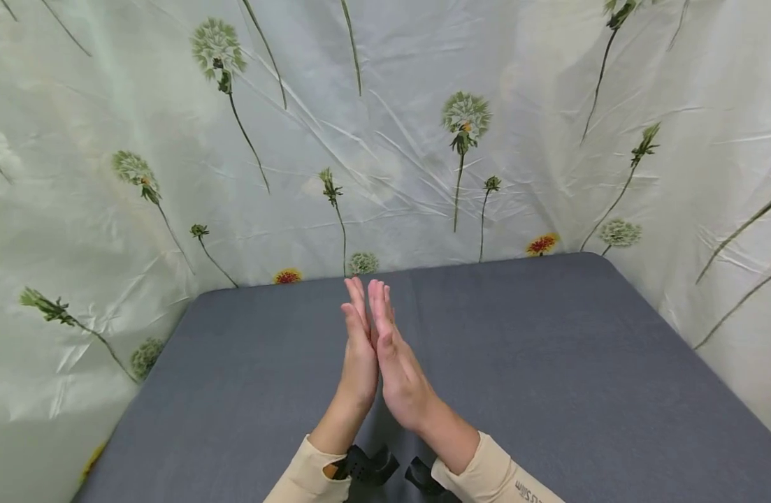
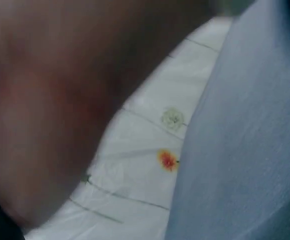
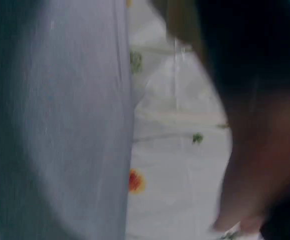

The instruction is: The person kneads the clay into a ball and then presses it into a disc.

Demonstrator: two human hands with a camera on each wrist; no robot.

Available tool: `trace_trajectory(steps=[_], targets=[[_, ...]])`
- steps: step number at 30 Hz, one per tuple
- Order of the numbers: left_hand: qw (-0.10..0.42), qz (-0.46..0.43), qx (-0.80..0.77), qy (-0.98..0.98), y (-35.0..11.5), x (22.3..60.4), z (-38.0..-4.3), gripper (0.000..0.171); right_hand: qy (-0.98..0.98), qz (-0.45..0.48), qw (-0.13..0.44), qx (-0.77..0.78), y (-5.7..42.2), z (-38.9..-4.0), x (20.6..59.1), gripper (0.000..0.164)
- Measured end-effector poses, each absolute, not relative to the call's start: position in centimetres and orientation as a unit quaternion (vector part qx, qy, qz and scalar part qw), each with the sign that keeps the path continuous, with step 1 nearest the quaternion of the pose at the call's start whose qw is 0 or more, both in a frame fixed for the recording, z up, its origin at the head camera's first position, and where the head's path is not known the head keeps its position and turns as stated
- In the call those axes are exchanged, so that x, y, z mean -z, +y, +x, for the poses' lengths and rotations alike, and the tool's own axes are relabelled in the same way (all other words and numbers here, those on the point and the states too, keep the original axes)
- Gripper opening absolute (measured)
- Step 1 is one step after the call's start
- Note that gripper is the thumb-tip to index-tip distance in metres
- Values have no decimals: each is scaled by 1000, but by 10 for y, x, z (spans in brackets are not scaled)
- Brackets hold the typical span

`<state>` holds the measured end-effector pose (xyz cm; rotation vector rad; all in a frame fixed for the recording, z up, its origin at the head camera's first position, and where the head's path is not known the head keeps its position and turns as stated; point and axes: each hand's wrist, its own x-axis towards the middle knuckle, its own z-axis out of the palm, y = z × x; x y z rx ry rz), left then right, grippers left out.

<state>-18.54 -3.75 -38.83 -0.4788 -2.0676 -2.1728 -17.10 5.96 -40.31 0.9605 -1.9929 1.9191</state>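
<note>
Palm to palm, my left hand [image 1: 360,356] and right hand [image 1: 398,370] meet above the middle of the grey table [image 1: 517,349]. Their fingers are straight and point up and away. Near the fingers and palms the hands touch, while the wrists spread apart below. No object shows between them. In the left wrist view a blurred, dark patch of skin [image 2: 45,110] fills the left side. The right wrist view has blurred skin [image 3: 264,160] at its right edge, and the fingers cannot be made out there.
A pale curtain [image 1: 385,140] printed with dandelions and orange flowers hangs behind and beside the table. Black wrist-worn devices [image 1: 369,467] sit under the cream sleeves [image 1: 310,475]. The table's far edge runs just beyond the fingertips in the head view.
</note>
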Motion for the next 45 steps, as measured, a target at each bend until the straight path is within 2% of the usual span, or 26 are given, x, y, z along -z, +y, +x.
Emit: trace_trajectory(steps=[8, 13, 18, 27, 33, 41, 45], targets=[[7, -214, 700, -682, -20, 391, -156, 81, -667, 248, 69, -700, 85, -185, 400, 74], [35, -180, 728, -661, -25, 383, -166, 85, -668, 280, 48, -688, 79, -166, 406, 67], [32, -173, 732, -658, -28, 382, -171, 87, -661, 301, 69, -684, 72, -154, 401, 63], [6, -199, 736, -647, -21, 390, -164, 86, -677, 300, 111, -663, 76, -157, 387, 65], [21, -201, 687, -698, -14, 388, -154, 78, -680, 263, 86, -679, 87, -174, 383, 70], [79, -184, 685, -701, -30, 378, -166, 88, -664, 272, 27, -696, 69, -177, 396, 68], [78, -173, 705, -684, -36, 380, -174, 91, -671, 290, 35, -681, 61, -170, 398, 66]])
